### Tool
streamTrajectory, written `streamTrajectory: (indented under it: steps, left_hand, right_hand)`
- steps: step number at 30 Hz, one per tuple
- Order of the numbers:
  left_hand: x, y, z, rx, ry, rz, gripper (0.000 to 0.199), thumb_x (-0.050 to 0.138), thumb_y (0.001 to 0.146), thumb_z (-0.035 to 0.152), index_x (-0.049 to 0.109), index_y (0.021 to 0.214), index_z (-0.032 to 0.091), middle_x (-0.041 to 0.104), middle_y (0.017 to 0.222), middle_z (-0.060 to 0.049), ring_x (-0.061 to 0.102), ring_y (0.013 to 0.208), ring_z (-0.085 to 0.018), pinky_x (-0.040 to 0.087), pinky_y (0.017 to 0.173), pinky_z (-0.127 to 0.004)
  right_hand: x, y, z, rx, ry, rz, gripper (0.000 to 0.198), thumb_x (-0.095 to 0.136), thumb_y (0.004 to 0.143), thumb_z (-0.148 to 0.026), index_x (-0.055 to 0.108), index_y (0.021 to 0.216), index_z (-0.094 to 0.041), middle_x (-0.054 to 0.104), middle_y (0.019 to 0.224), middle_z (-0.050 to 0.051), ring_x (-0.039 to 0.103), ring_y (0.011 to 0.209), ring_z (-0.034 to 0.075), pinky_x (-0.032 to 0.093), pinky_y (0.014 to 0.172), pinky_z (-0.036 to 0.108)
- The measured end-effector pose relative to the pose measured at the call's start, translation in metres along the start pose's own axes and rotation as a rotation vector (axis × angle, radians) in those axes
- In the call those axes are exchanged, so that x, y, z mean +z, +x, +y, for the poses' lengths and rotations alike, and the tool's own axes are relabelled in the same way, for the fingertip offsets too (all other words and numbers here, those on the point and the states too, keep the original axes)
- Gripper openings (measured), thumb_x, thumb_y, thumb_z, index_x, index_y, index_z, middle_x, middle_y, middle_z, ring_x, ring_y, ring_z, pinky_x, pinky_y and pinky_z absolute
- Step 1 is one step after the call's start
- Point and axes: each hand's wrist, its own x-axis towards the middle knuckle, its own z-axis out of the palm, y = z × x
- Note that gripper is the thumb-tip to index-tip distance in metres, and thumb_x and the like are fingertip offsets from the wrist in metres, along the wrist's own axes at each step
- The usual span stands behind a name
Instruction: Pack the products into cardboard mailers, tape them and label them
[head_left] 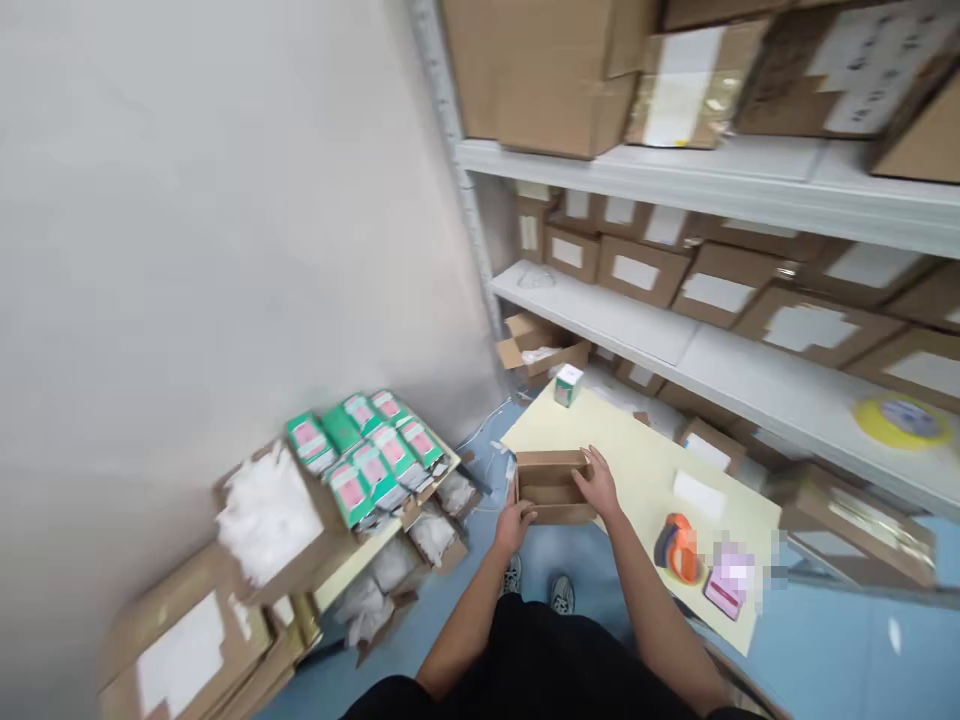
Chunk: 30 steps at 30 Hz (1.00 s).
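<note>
An open-topped cardboard box [556,514] is held between my two hands at the near left edge of the cream table [637,450]. Its inside looks bare. My left hand [514,520] grips the near left corner, fingers closed on the wall. On the right side, my right hand [598,486] is closed on the box wall, with some fingers reaching over the rim to the inside. A small green-and-white box [567,386] stands at the table's far corner. To the right lie a white sheet [699,494], an orange tape dispenser [681,548] and a pink item [726,588], partly blurred.
At the left, a second table [357,556] carries several green packets [390,447] and a carton of white filling [268,515]. Flattened cardboard [247,640] leans nearby. A metal rack [675,330] with several labelled cartons borders the far right; yellow tape [900,422] rests on it.
</note>
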Motion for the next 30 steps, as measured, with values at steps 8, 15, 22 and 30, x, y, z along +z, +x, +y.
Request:
streamTrajectory:
  steps: [8,15,22,30]
  left_hand:
    - [-0.082,-0.101,-0.067,-0.068,-0.095,0.379,0.015,0.063,0.089,0.017,0.076,0.096,0.019,0.017,0.175,-0.008,0.049,0.146,-0.029,0.044,0.115,-0.04]
    - [-0.161,-0.21,-0.136,-0.188,-0.111,0.502,0.014,0.066,0.089,0.024,0.078,0.096,0.021,0.014,0.175,-0.004,0.051,0.142,-0.03,0.045,0.113,-0.043]
    - [-0.228,-0.306,-0.216,-0.251,-0.075,0.585,0.014,0.063,0.092,0.024,0.077,0.09,0.022,0.017,0.175,-0.001,0.058,0.134,-0.03,0.047,0.11,-0.043]
    - [-0.249,-0.363,-0.269,-0.275,-0.092,0.632,0.013,0.065,0.092,0.023,0.077,0.093,0.024,0.022,0.174,-0.001,0.059,0.13,-0.03,0.05,0.107,-0.045]
  right_hand:
    - [0.09,0.014,-0.166,-0.378,0.109,-0.323,0.053,0.06,0.092,-0.037,0.06,0.143,-0.025,0.045,0.161,0.011,0.044,0.148,0.03,0.039,0.121,0.051]
    - [0.207,-0.048,-0.294,-0.609,0.177,-0.527,0.051,0.061,0.09,-0.031,0.063,0.14,-0.024,0.048,0.159,0.013,0.046,0.147,0.031,0.039,0.121,0.051]
    - [0.325,-0.11,-0.389,-0.744,0.115,-0.641,0.053,0.065,0.088,-0.03,0.062,0.14,-0.022,0.05,0.157,0.015,0.047,0.147,0.031,0.039,0.121,0.051]
    - [0.455,-0.13,-0.494,-0.655,-0.291,-0.854,0.077,0.084,0.078,-0.041,0.055,0.147,-0.024,0.036,0.166,0.018,0.06,0.134,0.033,0.048,0.11,0.044]
